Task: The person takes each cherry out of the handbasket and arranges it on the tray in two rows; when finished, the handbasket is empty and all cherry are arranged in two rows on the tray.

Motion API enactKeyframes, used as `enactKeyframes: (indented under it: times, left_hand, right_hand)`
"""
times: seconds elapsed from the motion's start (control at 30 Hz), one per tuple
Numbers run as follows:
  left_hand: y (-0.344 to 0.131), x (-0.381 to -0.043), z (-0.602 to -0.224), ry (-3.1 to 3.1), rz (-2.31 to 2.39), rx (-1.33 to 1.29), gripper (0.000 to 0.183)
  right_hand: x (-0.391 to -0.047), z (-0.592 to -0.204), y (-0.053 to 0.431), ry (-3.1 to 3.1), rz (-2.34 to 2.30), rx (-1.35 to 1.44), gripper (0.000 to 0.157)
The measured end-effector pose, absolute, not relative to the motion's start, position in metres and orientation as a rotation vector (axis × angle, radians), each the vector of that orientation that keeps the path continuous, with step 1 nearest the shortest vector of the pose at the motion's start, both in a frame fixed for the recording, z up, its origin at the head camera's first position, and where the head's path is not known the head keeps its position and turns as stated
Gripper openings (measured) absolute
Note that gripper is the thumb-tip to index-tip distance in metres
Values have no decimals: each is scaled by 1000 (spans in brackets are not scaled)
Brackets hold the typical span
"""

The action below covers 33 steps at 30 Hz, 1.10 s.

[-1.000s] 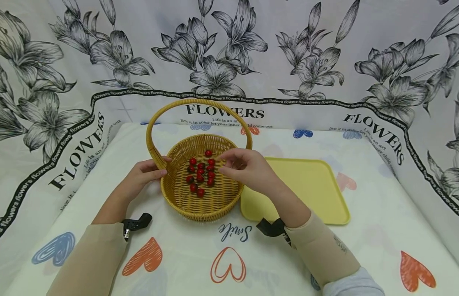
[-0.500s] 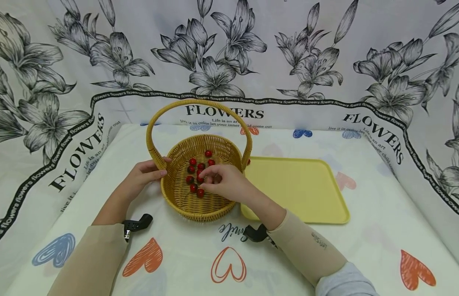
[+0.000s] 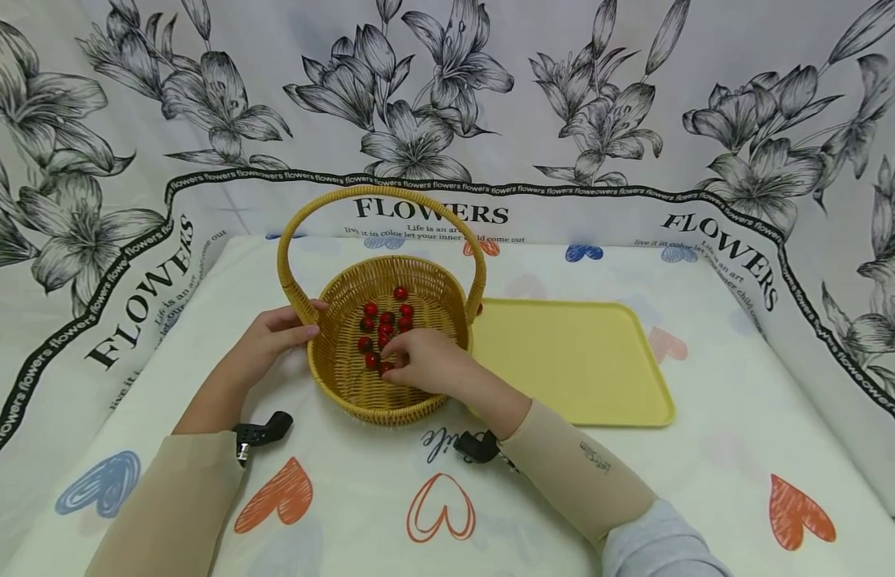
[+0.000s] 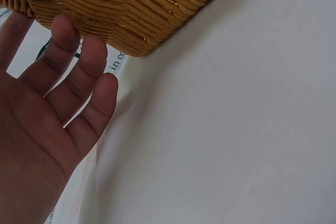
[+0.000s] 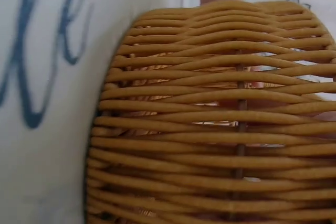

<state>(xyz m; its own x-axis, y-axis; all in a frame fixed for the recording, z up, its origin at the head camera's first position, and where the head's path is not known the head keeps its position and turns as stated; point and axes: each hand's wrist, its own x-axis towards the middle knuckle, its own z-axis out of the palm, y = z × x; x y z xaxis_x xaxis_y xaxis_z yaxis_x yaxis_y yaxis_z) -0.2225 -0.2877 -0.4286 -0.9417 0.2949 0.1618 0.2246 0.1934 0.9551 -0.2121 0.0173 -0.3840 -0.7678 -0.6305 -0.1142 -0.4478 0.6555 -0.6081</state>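
A round wicker basket (image 3: 353, 397) with a tall arched handle (image 3: 380, 191) stands on the cloth, several small red cherries (image 3: 371, 308) lying on its floor. My left hand (image 3: 270, 340) grips the left side of the basket where the handle joins the rim. In the left wrist view the other fingers (image 4: 94, 59) of that hand stretch out below the woven wall. My right hand (image 3: 429, 365) reaches inside, thumb and forefinger around a cherry (image 3: 385, 368) near the front. The right wrist view is filled by the basket's outer wall (image 5: 210, 129), which mostly hides that hand.
To the right of the basket lies a yellow tray (image 3: 570, 365). One red cherry (image 3: 480, 308) shows at the tray's left edge, partly hidden behind the handle. A white cloth printed with hearts (image 3: 441, 509) covers the table, and a flowered curtain (image 3: 411, 144) hangs behind.
My right hand has moved left and down from the basket's right side to the cherry near the front. The left hand keeps its grip; the head view has shifted slightly.
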Motion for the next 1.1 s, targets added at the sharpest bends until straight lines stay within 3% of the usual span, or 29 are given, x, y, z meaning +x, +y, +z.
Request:
enactKeyframes:
  times: [0.33,0.8,1.1]
  left_hand:
    - [-291,-221,-428,2400,1863,480,36]
    - [-286,-223,-428,2391,1868,530,37]
    - [-288,-222,-427,2409,1852,506,36]
  right_hand:
    - [-212,-382,-7,2685,-445,-852,29]
    - [-214,-382,-7,2670,-429,-916,7]
    - [-213,-368,9,2566,-685,-945,18]
